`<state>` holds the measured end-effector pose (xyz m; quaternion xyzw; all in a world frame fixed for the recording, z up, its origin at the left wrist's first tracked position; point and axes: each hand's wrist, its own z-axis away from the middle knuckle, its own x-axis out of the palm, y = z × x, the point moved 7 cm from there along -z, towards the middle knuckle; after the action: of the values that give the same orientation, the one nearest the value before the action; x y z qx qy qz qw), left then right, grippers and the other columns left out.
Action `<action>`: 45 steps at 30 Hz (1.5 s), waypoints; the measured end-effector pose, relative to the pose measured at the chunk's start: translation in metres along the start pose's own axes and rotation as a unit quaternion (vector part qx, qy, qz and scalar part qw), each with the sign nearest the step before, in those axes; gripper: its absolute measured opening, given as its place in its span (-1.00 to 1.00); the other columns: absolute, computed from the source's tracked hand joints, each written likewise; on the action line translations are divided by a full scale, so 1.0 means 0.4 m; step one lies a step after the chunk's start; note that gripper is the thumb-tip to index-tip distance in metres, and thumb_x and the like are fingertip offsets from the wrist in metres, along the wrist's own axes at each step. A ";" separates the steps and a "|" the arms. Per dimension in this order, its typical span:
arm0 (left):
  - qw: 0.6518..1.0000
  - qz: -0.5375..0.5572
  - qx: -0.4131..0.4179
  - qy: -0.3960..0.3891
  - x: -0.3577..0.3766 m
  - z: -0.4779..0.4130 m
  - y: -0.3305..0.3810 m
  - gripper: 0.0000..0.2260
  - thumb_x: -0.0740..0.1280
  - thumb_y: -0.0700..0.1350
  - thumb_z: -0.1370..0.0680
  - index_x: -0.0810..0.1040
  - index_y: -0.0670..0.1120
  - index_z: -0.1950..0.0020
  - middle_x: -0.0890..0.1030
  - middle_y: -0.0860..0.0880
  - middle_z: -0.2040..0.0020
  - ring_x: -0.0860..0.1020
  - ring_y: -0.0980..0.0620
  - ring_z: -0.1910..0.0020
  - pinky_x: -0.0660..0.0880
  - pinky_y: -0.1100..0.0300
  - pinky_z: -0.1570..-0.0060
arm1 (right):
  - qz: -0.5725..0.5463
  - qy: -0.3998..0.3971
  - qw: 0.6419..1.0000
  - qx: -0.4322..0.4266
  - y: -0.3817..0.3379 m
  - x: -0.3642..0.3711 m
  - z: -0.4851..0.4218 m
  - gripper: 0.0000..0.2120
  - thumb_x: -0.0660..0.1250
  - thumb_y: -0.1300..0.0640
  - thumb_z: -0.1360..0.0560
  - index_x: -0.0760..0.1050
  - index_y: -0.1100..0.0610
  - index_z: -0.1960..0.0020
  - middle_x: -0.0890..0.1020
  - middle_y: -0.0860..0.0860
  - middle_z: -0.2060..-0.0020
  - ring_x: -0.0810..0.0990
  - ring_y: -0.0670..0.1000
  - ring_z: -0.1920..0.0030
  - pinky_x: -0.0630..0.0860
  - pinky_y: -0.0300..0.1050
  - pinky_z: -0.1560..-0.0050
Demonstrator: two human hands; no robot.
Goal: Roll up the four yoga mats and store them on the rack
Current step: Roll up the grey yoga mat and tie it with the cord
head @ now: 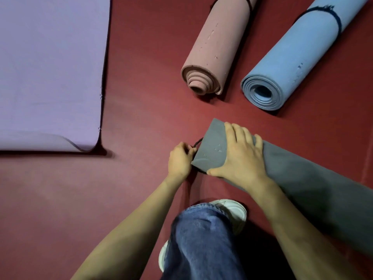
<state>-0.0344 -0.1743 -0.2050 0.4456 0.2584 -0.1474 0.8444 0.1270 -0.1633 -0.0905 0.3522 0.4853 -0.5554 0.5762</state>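
Of the 4 mats, 2 look finished: the pink mat (218,47) and the blue mat (292,57) lie rolled on the red floor (141,87), well beyond the right hand's fingertips, each with a dark band round it. The grey mat (302,178) is rolled but not yet tied, and the purple mat (50,67) lies flat far out to the left of the left hand, 1 corner curling up. No rack is in view, so by my reckoning all the storing is left to do. The right hand (242,154) lies palm down on the grey roll's end, fingers spread and pressing, thumb along its near edge. Just beside it, the left hand (180,158) is curled, pinching a dark strap (197,142) at the roll's end face.
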 end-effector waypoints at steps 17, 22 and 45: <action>0.953 0.259 -0.098 -0.126 -0.049 0.087 0.168 -0.69 0.27 -0.16 -0.59 0.33 -0.05 0.35 0.26 0.13 0.62 0.21 0.15 0.59 0.18 0.32 0.54 | -0.072 -0.038 0.997 0.007 0.050 0.000 -0.084 0.23 0.51 -0.36 -0.03 0.03 0.07 -0.51 0.23 -0.02 -0.44 0.17 0.03 -0.44 0.08 0.04 -0.41; 0.963 0.256 0.042 -0.067 -0.044 0.086 0.276 -0.66 0.35 -0.08 -0.55 0.41 -0.02 0.42 0.40 0.13 0.50 0.34 0.20 0.47 0.35 0.32 0.27 | -0.053 0.000 0.999 0.005 0.031 0.007 -0.055 0.24 0.49 -0.37 -0.05 0.01 0.11 -0.51 0.21 -0.02 -0.45 0.15 0.01 -0.44 0.06 0.03 -0.42; 0.982 -0.148 0.118 -0.005 0.022 -0.057 0.374 -0.75 0.17 -0.06 -0.60 0.54 -0.14 0.16 0.63 -0.14 0.04 0.48 -0.15 -0.08 0.07 0.06 0.06 | -0.005 0.026 1.000 0.008 -0.001 0.028 -0.016 0.20 0.48 -0.34 -0.13 -0.01 0.18 -0.51 0.12 0.06 -0.49 0.06 0.06 -0.48 -0.05 0.13 -0.44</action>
<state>0.0375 -0.0719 -0.1195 0.4979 0.2982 -0.3027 0.7560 0.1246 -0.1604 -0.1029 0.3689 0.4973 -0.5528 0.5577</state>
